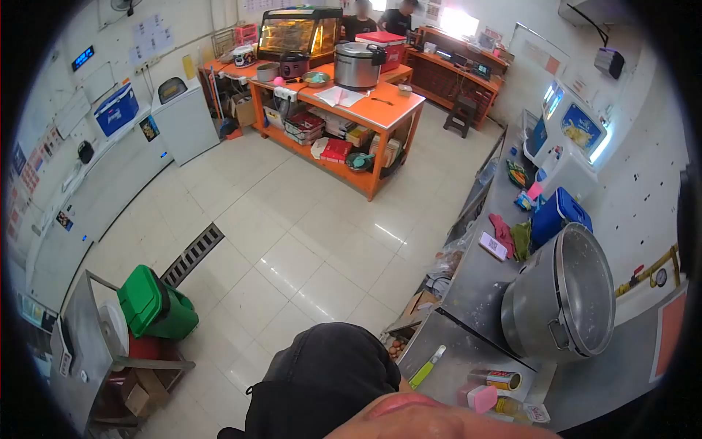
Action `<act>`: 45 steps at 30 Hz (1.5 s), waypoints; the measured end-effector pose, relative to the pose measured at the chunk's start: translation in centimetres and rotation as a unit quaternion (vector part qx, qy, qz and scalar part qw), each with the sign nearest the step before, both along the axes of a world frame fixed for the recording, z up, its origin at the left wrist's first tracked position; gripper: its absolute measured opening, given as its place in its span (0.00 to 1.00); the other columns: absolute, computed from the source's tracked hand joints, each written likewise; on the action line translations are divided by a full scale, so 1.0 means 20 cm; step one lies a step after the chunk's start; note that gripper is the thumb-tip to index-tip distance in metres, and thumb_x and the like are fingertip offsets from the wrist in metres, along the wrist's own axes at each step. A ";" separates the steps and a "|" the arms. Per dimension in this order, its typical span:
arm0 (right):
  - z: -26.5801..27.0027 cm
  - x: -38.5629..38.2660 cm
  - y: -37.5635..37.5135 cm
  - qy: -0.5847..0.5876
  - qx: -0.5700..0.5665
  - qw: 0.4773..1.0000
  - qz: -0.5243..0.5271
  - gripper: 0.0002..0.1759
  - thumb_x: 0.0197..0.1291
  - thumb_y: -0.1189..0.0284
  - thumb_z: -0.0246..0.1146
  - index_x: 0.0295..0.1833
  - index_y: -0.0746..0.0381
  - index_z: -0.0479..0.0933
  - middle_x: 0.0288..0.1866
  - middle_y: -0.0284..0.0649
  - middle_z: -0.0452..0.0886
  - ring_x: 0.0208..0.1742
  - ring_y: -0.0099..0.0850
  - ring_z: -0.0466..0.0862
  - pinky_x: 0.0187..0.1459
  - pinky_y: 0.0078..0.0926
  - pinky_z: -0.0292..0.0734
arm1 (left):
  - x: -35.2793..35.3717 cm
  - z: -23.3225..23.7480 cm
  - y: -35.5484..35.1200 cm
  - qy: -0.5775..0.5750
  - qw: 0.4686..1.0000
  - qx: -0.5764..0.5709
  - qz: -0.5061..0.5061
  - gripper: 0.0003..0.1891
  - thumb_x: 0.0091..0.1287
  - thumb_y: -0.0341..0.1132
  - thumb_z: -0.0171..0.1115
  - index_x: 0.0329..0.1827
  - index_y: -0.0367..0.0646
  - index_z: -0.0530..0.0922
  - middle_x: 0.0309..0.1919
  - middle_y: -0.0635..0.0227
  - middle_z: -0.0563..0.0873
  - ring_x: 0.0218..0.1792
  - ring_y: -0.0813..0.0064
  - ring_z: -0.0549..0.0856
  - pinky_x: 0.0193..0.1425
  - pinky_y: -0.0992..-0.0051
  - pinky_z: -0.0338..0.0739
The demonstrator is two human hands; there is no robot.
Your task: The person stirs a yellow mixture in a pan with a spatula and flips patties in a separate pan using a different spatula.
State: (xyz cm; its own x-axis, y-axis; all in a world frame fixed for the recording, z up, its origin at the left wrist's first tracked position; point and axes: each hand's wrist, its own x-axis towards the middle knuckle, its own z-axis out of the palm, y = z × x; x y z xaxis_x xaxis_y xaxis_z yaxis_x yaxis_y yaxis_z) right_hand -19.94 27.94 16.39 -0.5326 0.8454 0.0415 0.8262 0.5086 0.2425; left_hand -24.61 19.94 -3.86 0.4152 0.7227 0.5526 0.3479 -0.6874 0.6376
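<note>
Neither my left hand nor my right hand shows in the head view. Dark grey cloth [329, 373] and a stretch of bare skin [439, 421] fill the bottom middle, very close to the camera. Just beyond the skin, on the steel counter [468, 322], lies a tool with a green handle [426, 369]. Beside it are a can on its side [504, 379], a pink container [480, 397] and a bottle with yellow contents [510, 407]. A large metal pot [526, 300] stands further along that counter, with a phone [493, 246] and cloths [521, 240] behind it.
An orange table [387, 110] carries a rice cooker [357, 66] and a glass display warmer [296, 35]. At the lower left, a green bin [153, 304] stands by a steel table [80, 358]. White freezers line the left wall. Two people are at the back.
</note>
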 end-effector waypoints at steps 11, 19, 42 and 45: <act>0.01 0.01 0.03 -0.018 0.002 1.000 -0.005 0.17 0.66 0.71 0.51 0.58 0.60 0.75 0.52 0.52 0.78 0.49 0.42 0.80 0.49 0.40 0.74 | 0.03 0.02 -0.04 0.002 0.999 0.036 -0.018 0.17 0.59 0.35 0.54 0.49 0.36 0.74 0.31 0.47 0.79 0.34 0.49 0.80 0.39 0.56 0.75; 0.03 0.24 -0.10 -0.007 -0.012 0.997 -0.078 0.16 0.66 0.71 0.51 0.56 0.61 0.76 0.50 0.51 0.80 0.47 0.42 0.81 0.46 0.39 0.75 | 0.04 0.00 -0.04 0.067 0.997 0.026 -0.013 0.20 0.57 0.36 0.58 0.54 0.40 0.74 0.35 0.49 0.82 0.36 0.51 0.81 0.41 0.58 0.76; -0.39 0.71 -0.30 -0.012 0.120 0.942 -0.314 0.13 0.65 0.66 0.56 0.36 0.64 0.79 0.31 0.46 0.83 0.29 0.42 0.84 0.29 0.37 0.78 | -0.04 0.20 -0.11 0.090 0.984 -0.139 0.068 0.21 0.55 0.38 0.66 0.47 0.32 0.74 0.39 0.53 0.78 0.38 0.55 0.83 0.39 0.62 0.80; -0.31 0.69 -0.39 0.032 0.117 0.950 -0.289 0.15 0.61 0.67 0.58 0.29 0.67 0.79 0.26 0.50 0.80 0.28 0.46 0.83 0.28 0.40 0.77 | -0.05 0.21 -0.10 0.090 0.984 -0.134 0.070 0.21 0.54 0.38 0.66 0.45 0.31 0.74 0.38 0.53 0.78 0.36 0.55 0.83 0.37 0.62 0.80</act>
